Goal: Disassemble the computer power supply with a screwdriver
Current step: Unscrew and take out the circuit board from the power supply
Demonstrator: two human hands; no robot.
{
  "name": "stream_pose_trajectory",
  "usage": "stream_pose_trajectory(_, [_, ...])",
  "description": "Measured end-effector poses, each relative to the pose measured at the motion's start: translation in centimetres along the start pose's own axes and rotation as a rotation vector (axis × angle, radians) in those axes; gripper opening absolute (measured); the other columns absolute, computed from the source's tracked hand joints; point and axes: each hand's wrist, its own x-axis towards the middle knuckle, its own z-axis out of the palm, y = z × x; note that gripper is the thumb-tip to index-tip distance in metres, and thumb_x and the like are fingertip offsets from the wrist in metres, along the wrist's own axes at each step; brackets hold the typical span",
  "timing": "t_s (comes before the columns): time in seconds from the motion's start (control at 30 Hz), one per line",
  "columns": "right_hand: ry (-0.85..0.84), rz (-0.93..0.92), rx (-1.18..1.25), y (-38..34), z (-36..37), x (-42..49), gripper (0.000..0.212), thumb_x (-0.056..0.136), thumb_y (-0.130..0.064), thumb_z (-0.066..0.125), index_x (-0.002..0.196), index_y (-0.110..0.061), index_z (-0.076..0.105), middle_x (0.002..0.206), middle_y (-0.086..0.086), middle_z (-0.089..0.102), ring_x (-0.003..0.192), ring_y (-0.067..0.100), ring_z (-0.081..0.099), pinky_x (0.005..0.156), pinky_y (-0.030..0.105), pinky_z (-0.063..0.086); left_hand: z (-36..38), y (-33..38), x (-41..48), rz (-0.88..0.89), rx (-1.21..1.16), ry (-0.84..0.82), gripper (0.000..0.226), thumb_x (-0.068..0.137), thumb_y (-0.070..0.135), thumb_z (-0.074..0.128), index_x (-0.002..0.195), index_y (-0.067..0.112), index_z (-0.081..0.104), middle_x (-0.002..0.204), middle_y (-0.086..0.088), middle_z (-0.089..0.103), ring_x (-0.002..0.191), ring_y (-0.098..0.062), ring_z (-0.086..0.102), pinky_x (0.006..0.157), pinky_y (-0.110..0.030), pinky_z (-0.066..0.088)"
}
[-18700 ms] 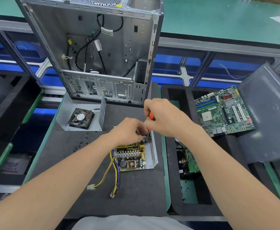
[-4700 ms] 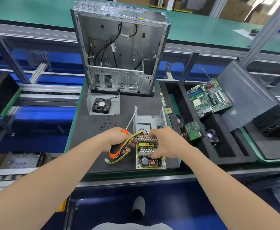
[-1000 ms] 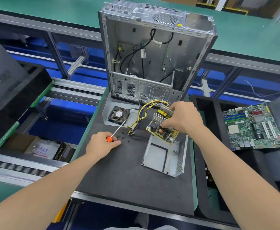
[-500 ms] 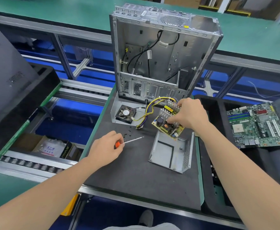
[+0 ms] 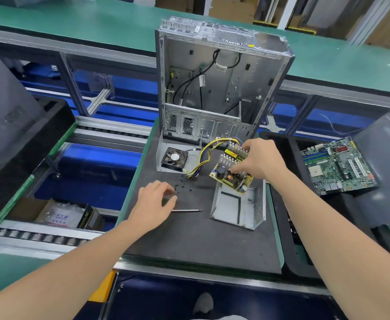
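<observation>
Two hands in view on the head cam feed I'm watching. The right hand has its grip pinched on the power supply board, fingers across the heatsinks and thumb down near the big capacitor. The board is tilted and held up over the far end of its bare metal shell. The shell lies open side up on the table. Can't tell if the board's low corner touches the shell. A bundle of mostly yellow wires loops off the board's far end and droops to the table on the left.

The left hand is palm-down over the screwdriver. Only the thin shaft shows, lying flat and pointing right toward the shell. The handle is hidden under the hand and the fingers are loosely curled, so I honestly can't tell whether that grip is closed on it or just sitting over it.

Some small black screws are scattered just beyond the left hand. Farther back a fan sits on a grey cover plate, and the gutted computer case stands upright at the table's far edge. Off to the right, a green motherboard lies in a black tray.
</observation>
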Motion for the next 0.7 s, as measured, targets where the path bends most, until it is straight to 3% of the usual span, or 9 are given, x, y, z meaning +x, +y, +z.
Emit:
stream_pose_trajectory(0.13, [0.007, -0.045, -0.001, 0.2, -0.7, -0.2, 0.083, 0.066, -0.046, 0.094, 0.137, -0.016, 0.064, 0.126, 0.005, 0.069, 0.093, 0.019, 0.059, 0.076, 0.032, 0.049, -1.9, 4.5, 4.0, 0.002, -0.187, 0.073, 0.046, 0.09, 0.039, 0.071, 0.132, 0.027, 0.056, 0.116, 0.008, 0.051, 0.114, -0.013, 0.05, 0.102, -0.037, 0.037])
stream_pose_trajectory(0.23, [0.017, -0.079, 0.019, 0.6, -1.4, 0.0, 0.08, 0.063, -0.047, 0.095, 0.133, -0.018, 0.068, 0.125, 0.003, 0.07, 0.095, 0.017, 0.057, 0.078, 0.029, 0.046, -2.1, 8.2, 7.7, -0.006, -0.189, -0.045, 0.062, 0.086, 0.049, 0.073, 0.141, 0.03, 0.05, 0.119, 0.002, 0.041, 0.12, -0.019, 0.04, 0.106, -0.038, 0.036])
stream_pose_trajectory(0.33, [0.034, -0.116, 0.034, 1.4, -2.0, 0.8, 0.073, 0.062, -0.049, 0.094, 0.126, -0.022, 0.071, 0.119, -0.001, 0.072, 0.095, 0.016, 0.059, 0.077, 0.029, 0.045, -1.5, 10.1, 10.4, -0.039, -0.112, -0.145, 0.03, 0.09, 0.05, 0.068, 0.108, 0.026, 0.069, 0.112, -0.002, 0.042, 0.118, -0.024, 0.038, 0.102, -0.038, 0.038])
stream_pose_trajectory(0.4, [0.04, -0.122, 0.054, 2.3, -2.3, 1.7, 0.075, 0.061, -0.048, 0.095, 0.128, -0.021, 0.071, 0.12, -0.001, 0.071, 0.096, 0.015, 0.057, 0.078, 0.028, 0.044, -1.3, 10.5, 11.7, -0.011, -0.121, -0.221, 0.032, 0.095, 0.047, 0.064, 0.09, 0.017, 0.072, 0.107, -0.006, 0.054, 0.114, -0.025, 0.045, 0.097, -0.04, 0.043])
stream_pose_trajectory(0.5, [0.027, -0.126, 0.073, 3.8, -2.6, 3.5, 0.081, 0.063, -0.047, 0.095, 0.134, -0.02, 0.067, 0.126, 0.001, 0.069, 0.098, 0.015, 0.055, 0.081, 0.028, 0.044, -1.9, 10.7, 13.1, -0.003, -0.178, -0.258, 0.039, 0.102, 0.042, 0.054, 0.084, 0.012, 0.069, 0.074, 0.005, 0.067, 0.078, -0.01, 0.064, 0.071, -0.033, 0.045])
stream_pose_trajectory(0.57, [0.001, -0.14, 0.069, 4.6, -2.6, 4.8, 0.082, 0.065, -0.045, 0.095, 0.136, -0.02, 0.066, 0.128, 0.001, 0.069, 0.1, 0.016, 0.057, 0.082, 0.027, 0.045, -2.7, 11.1, 14.3, -0.042, -0.208, -0.216, 0.035, 0.103, 0.038, 0.051, 0.082, 0.012, 0.064, 0.062, 0.006, 0.069, 0.057, 0.003, 0.061, 0.061, -0.028, 0.04])
stream_pose_trajectory(0.63, [-0.03, -0.16, 0.048, 5.4, -2.6, 5.9, 0.081, 0.066, -0.042, 0.096, 0.138, -0.019, 0.064, 0.13, 0.002, 0.068, 0.104, 0.018, 0.06, 0.084, 0.028, 0.048, -3.9, 11.6, 15.9, -0.024, -0.145, -0.149, 0.032, 0.102, 0.035, 0.052, 0.081, 0.011, 0.057, 0.062, 0.001, 0.067, 0.053, -0.001, 0.064, 0.055, -0.028, 0.04])
stream_pose_trajectory(0.7, [-0.057, -0.182, 0.014, 6.0, -2.6, 7.0, 0.082, 0.067, -0.039, 0.096, 0.139, -0.017, 0.063, 0.133, 0.005, 0.066, 0.113, 0.023, 0.062, 0.091, 0.033, 0.051, -5.0, 12.0, 17.7, 0.0, -0.035, -0.1, 0.032, 0.099, 0.037, 0.053, 0.076, 0.016, 0.051, 0.065, -0.001, 0.062, 0.06, -0.017, 0.066, 0.058, -0.032, 0.046])
